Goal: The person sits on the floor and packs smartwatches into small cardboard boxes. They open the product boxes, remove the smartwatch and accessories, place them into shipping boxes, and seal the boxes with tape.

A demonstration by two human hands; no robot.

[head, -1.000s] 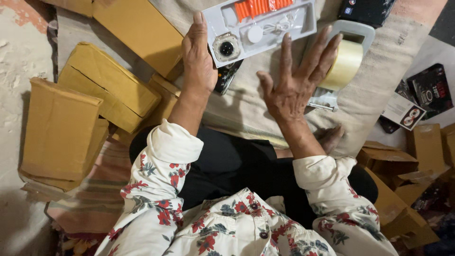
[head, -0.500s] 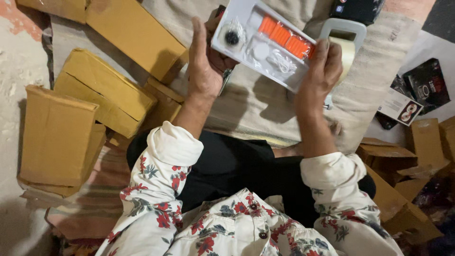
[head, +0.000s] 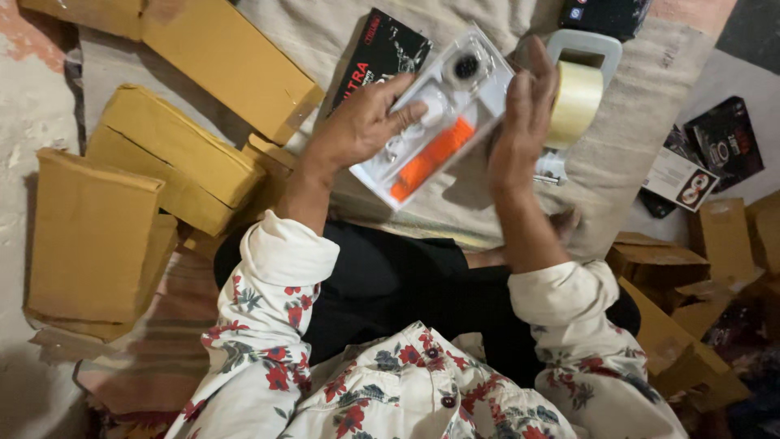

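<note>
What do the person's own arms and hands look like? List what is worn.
Both arms wear long white sleeves printed with red flowers and grey-green leaves, each ending in a plain white cuff pushed up the forearm. The left hand and right hand are bare: no gloves, and no rings or watch that I can see.

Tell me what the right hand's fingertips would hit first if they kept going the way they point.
Probably nothing near: the right hand points up past the clear tray edge toward beige cloth; the tape dispenser sits just beside that line. Depth is unclear.
</note>
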